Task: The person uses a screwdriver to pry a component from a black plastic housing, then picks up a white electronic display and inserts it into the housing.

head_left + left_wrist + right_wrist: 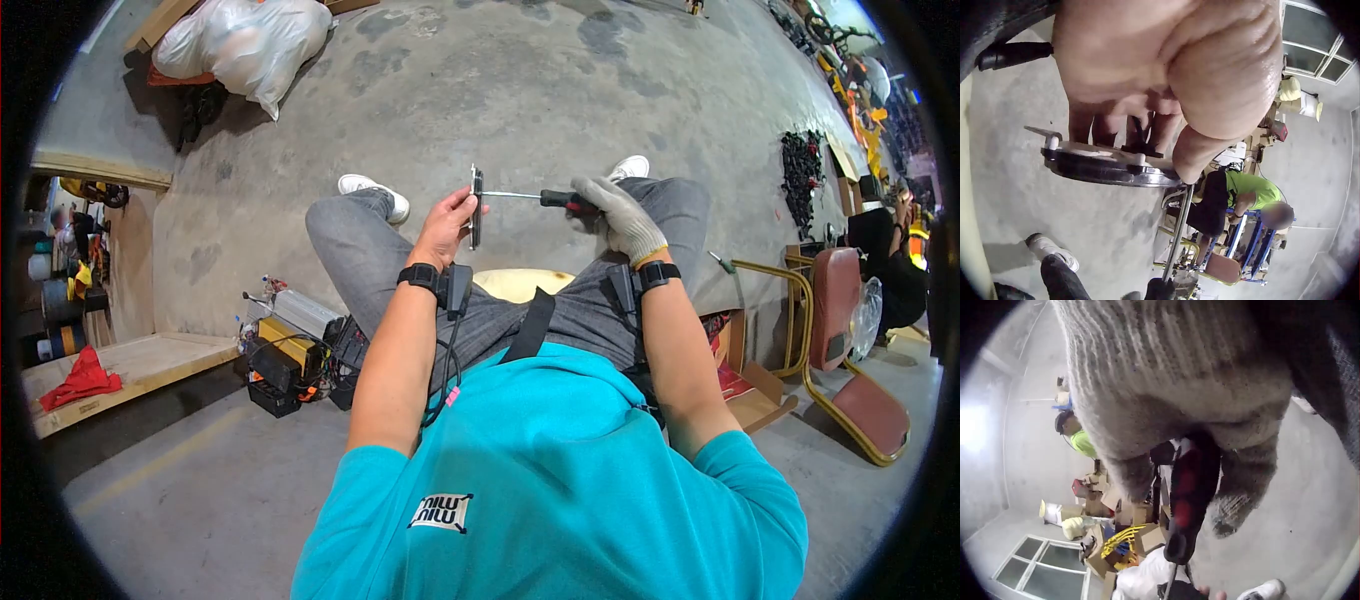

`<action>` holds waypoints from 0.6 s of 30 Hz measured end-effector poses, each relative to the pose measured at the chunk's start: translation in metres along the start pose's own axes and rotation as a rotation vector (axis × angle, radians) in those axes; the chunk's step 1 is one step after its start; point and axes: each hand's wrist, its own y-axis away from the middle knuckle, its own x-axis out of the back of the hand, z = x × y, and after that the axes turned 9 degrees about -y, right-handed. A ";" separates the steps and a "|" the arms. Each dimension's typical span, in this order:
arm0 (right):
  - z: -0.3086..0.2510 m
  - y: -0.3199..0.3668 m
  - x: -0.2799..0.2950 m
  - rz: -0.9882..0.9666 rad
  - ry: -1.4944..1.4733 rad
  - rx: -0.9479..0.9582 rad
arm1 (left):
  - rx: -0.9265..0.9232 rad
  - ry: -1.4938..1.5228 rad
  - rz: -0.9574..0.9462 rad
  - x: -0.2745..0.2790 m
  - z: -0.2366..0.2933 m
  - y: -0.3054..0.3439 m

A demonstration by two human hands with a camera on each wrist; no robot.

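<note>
My bare left hand [447, 228] holds a flat, round-edged part [476, 212] upright between thumb and fingers. In the left wrist view this part [1110, 170] has a shiny dark rim, pale small posts and a thin tab at one end. A knitted off-white glove covers my right hand [625, 222], which grips the red and black handle of a screwdriver [566, 201]. The metal shaft points left, its tip right at the part. Seen from the right wrist, the screwdriver [1190, 494] comes out between gloved thumb and fingers. The tip is hidden there.
Both hands work above the lap, between spread knees. To the left on the floor lies a pile of electrical gear [295, 335] beside a wooden platform [170, 352]. A fallen chair [838, 310] and an open cardboard box [755, 398] are at the right. White bags [245, 45] lie farther off.
</note>
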 end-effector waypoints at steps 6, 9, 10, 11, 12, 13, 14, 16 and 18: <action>0.002 -0.006 0.008 -0.024 0.161 -0.010 | 0.003 -0.016 0.022 0.000 -0.001 0.000; 0.008 -0.008 0.006 0.014 0.056 0.148 | 0.002 -0.040 0.018 -0.002 0.001 0.001; 0.007 -0.007 0.003 0.042 0.012 0.202 | 0.003 -0.042 0.006 -0.001 0.000 0.000; 0.006 -0.005 0.002 0.042 0.014 0.202 | 0.003 -0.045 -0.005 0.000 0.000 -0.001; 0.005 -0.003 0.001 0.010 -0.001 0.177 | 0.003 -0.044 -0.004 0.000 0.000 -0.001; 0.005 -0.002 0.000 -0.021 -0.017 0.152 | 0.013 -0.054 -0.001 0.000 0.000 -0.001; 0.004 -0.005 0.006 -0.021 -0.017 0.151 | 0.024 -0.064 0.001 0.000 0.000 -0.001; 0.000 -0.011 0.019 -0.092 0.072 -0.182 | 0.026 -0.061 0.011 0.000 -0.001 -0.001; 0.000 -0.012 0.020 -0.077 0.079 -0.095 | 0.025 -0.058 0.019 -0.001 0.001 0.000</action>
